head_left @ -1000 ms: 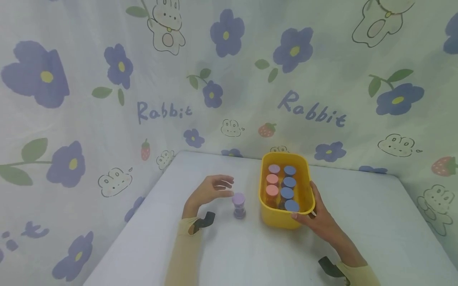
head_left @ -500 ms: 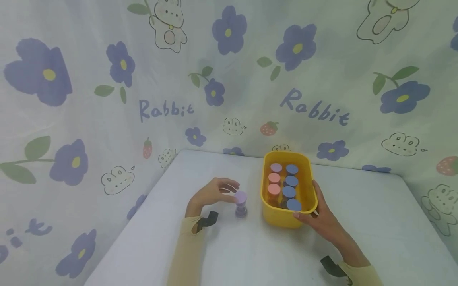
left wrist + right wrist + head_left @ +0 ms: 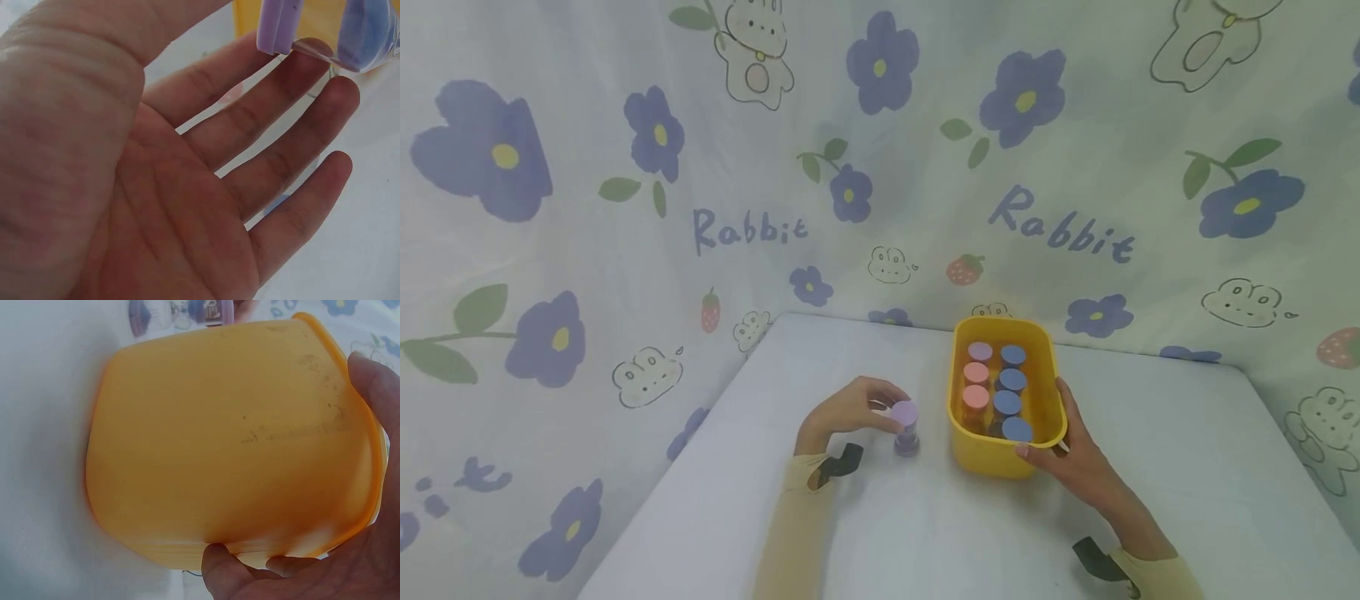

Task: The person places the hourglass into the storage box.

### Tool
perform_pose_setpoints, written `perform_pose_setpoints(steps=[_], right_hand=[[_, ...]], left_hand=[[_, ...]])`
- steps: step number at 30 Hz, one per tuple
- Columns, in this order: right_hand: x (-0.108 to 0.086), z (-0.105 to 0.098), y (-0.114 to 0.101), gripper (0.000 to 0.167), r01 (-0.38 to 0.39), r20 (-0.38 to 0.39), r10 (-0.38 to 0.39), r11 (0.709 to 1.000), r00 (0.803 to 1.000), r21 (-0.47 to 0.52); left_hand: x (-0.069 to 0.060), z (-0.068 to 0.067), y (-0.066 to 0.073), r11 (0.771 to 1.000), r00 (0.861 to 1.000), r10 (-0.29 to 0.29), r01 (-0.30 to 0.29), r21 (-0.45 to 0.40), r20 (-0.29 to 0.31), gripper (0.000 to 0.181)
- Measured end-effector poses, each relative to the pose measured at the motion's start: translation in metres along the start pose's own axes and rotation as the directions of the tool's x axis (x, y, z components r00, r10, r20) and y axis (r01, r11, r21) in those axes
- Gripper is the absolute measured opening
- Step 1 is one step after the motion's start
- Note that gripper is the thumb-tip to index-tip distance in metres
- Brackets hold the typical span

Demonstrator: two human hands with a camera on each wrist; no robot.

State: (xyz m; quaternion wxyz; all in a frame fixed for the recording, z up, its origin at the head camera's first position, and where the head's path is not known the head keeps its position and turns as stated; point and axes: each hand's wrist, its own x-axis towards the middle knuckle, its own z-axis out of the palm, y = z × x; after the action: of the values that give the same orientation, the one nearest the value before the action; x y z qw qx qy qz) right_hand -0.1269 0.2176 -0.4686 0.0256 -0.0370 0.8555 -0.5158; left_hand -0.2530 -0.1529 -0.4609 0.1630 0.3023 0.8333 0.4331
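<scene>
A sand timer [image 3: 906, 414] with light purple end caps stands upright on the table. My left hand [image 3: 852, 406] pinches its top from the left, thumb in front and fingertips behind. In the left wrist view, the purple cap [image 3: 279, 25] lies by the index and middle fingertips; the thumb tip is out of frame. My right hand [image 3: 1078, 458] grips a yellow plastic bin [image 3: 992, 460] at its near right corner, thumb over the rim and fingers along the side. Inside, two rows of timers stand upright: blue-capped ones [image 3: 1007, 404] right, pink-capped [image 3: 976, 397] and one purple-capped [image 3: 980, 351] left.
The white table [image 3: 880, 533] ends at a patterned cloth backdrop [image 3: 910, 167] behind and to the left. A short gap separates the loose timer from the bin's left wall. Dark straps [image 3: 842, 461] sit at both wrists.
My left hand has moved right and slightly down, from beside the purple timer to pinching its top. The right hand keeps its grip on the bin. The head view has shifted slightly.
</scene>
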Motion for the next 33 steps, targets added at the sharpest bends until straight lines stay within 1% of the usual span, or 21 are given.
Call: perform_pose_setpoints(steps=[3,7,10,13,16,18,21,23,28,30,33], right_hand=[[0.000,-0.001,0.000,0.119,0.007,0.001,-0.007,1.000,1.000,0.003],[-0.001,-0.002,0.000,0.119,0.015,0.010,-0.015,1.000,1.000,0.010],[-0.001,-0.001,-0.001,0.119,0.008,0.016,-0.008,1.000,1.000,0.006],[-0.001,-0.001,-0.002,0.119,0.002,0.016,-0.002,1.000,1.000,0.006],[-0.001,-0.001,-0.001,0.119,0.002,0.010,-0.003,1.000,1.000,0.003],[-0.001,-0.001,-0.001,0.119,0.002,0.008,-0.002,1.000,1.000,0.004],[-0.001,-0.001,-0.002,0.119,-0.002,0.008,0.002,1.000,1.000,0.004],[-0.001,-0.001,-0.002,0.119,-0.008,0.011,0.008,1.000,1.000,0.005],[-0.001,-0.001,-0.001,0.119,-0.013,0.014,0.013,1.000,1.000,0.008],[-0.001,-0.001,0.000,0.119,-0.009,0.012,0.009,1.000,1.000,0.010],[0.000,0.000,0.000,0.119,-0.002,0.009,0.002,1.000,1.000,0.012]], left_hand=[[0.001,0.000,0.000,1.000,1.000,-0.019,0.019,-0.012,0.008,0.046],[0.001,0.001,0.001,0.998,0.998,-0.058,0.058,-0.039,-0.007,0.046],[0.001,0.002,0.001,0.997,0.998,-0.055,0.054,-0.052,-0.020,0.046],[0.001,0.003,0.001,0.996,0.999,-0.021,0.018,-0.085,-0.035,0.045],[0.002,0.004,0.003,0.991,0.998,0.020,-0.029,-0.128,-0.066,0.045],[0.003,0.004,0.006,0.987,0.995,0.037,-0.051,-0.149,-0.094,0.045],[0.005,0.004,0.010,0.983,0.990,0.046,-0.069,-0.173,-0.134,0.045],[0.006,0.005,0.012,0.977,0.985,0.064,-0.094,-0.190,-0.161,0.044],[0.007,0.007,0.018,0.960,0.966,0.125,-0.175,-0.217,-0.224,0.041],[0.007,0.007,0.021,0.957,0.960,0.138,-0.192,-0.218,-0.243,0.041],[0.007,0.008,0.025,0.952,0.955,0.141,-0.203,-0.229,-0.260,0.042]])
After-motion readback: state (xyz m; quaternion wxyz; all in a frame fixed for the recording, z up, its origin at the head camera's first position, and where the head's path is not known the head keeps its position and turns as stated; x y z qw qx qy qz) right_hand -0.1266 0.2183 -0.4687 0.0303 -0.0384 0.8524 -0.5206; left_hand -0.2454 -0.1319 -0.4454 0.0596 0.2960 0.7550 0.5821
